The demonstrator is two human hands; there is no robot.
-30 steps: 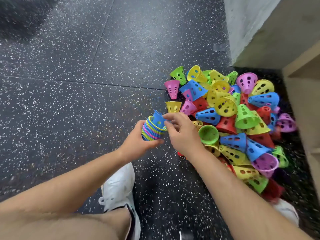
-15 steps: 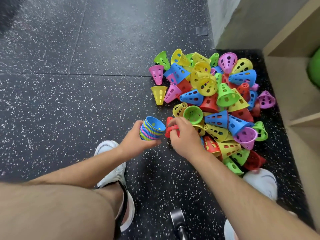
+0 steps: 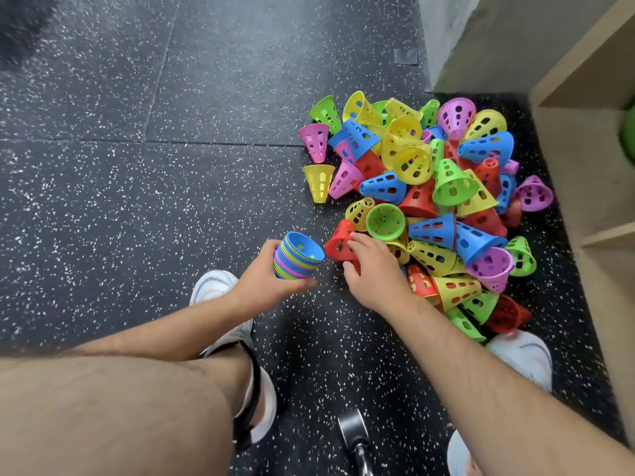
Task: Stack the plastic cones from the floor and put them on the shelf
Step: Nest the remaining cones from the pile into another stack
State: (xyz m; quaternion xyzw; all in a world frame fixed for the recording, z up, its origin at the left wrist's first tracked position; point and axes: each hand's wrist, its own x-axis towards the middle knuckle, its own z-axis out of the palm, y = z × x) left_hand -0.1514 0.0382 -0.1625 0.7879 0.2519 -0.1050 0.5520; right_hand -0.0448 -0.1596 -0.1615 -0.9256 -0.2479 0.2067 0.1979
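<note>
The nested stack of cones (image 3: 298,256), striped in many colours with a blue one innermost and its mouth facing up, is sitting in the left hand (image 3: 263,281), whose fingers and thumb are curling round its sides. Just to the right of it, with a narrow gap between, a red cone (image 3: 337,242) is lying on the speckled black floor (image 3: 137,201) at the near edge of the pile of cones (image 3: 446,187). The right hand (image 3: 376,269) is pinching that red cone, fingers on top and thumb beneath. The pile is spreading across the floor toward the wooden shelf (image 3: 584,132) on the right. A yellow cone (image 3: 319,182) is standing mouth up at the pile's left edge. A white shoe (image 3: 213,286) is showing under the left forearm.
</note>
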